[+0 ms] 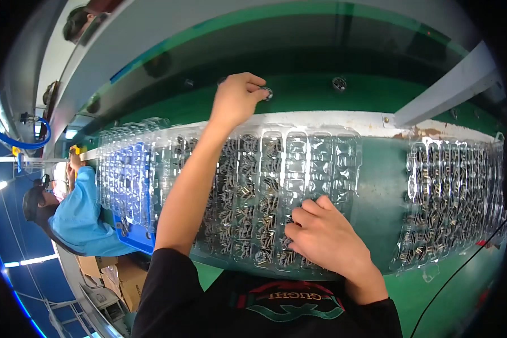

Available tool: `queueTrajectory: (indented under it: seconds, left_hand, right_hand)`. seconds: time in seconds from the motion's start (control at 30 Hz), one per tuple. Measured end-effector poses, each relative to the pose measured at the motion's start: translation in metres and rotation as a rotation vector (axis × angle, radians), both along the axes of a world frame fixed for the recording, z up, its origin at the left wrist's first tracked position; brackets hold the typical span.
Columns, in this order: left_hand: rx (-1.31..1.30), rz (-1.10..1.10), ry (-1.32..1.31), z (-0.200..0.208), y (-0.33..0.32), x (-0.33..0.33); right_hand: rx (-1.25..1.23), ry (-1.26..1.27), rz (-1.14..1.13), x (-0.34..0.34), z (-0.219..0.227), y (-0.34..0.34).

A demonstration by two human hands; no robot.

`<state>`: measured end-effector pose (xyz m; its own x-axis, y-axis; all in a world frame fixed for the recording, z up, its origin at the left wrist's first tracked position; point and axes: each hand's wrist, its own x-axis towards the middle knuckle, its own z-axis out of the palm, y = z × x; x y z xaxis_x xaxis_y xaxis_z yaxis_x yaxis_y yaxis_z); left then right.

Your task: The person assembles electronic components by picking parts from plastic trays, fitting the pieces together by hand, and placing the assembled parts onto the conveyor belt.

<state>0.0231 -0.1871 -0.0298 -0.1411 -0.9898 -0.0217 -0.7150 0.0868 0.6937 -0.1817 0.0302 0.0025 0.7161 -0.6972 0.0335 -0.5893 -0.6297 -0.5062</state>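
Clear thin plastic tray (pixel 298 169) at the bench's near edge looks light, flexible and slippery, best lifted by its rims; right hand (pixel 324 236) picks among its small parts, left hand (pixel 238 98) pinches a ring (pixel 267 93).

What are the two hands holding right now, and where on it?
The left hand pinches a small round metal part at its rim with the fingertips. The right hand holds nothing clearly; its fingers rest on the clear plastic tray.

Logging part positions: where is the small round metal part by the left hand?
In the head view, the round metal part sits upper centre on the green belt, at the left hand fingers.
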Motion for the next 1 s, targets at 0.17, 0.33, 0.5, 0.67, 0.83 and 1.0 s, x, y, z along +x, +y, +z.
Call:
queueTrajectory:
  seconds: [0.17,0.33,0.5,0.67,0.83,1.0]
  left_hand:
    - [0.115,-0.038,-0.008,-0.003,-0.015,-0.002]
    - [-0.278,0.054,-0.234,0.004,-0.031,0.033]
    - [-0.182,-0.108,-0.253,-0.014,-0.044,0.055]
    - [0.117,0.063,0.318,0.004,-0.025,0.04]
    - [0.038,-0.075,0.485,0.05,0.056,0.006]
    - [-0.298,-0.217,0.101,0.059,0.117,-0.015]
  right_hand:
    - [0.103,-0.119,0.076,-0.002,-0.004,-0.004]
    - [0.295,-0.321,0.033,-0.008,0.005,-0.01]
    - [0.419,-0.431,-0.002,-0.005,0.008,-0.013]
    - [0.329,-0.805,-0.254,-0.003,0.006,-0.019]
    - [0.232,-0.89,-0.384,-0.011,0.004,-0.024]
    - [0.419,-1.191,-0.63,-0.003,-0.003,-0.02]
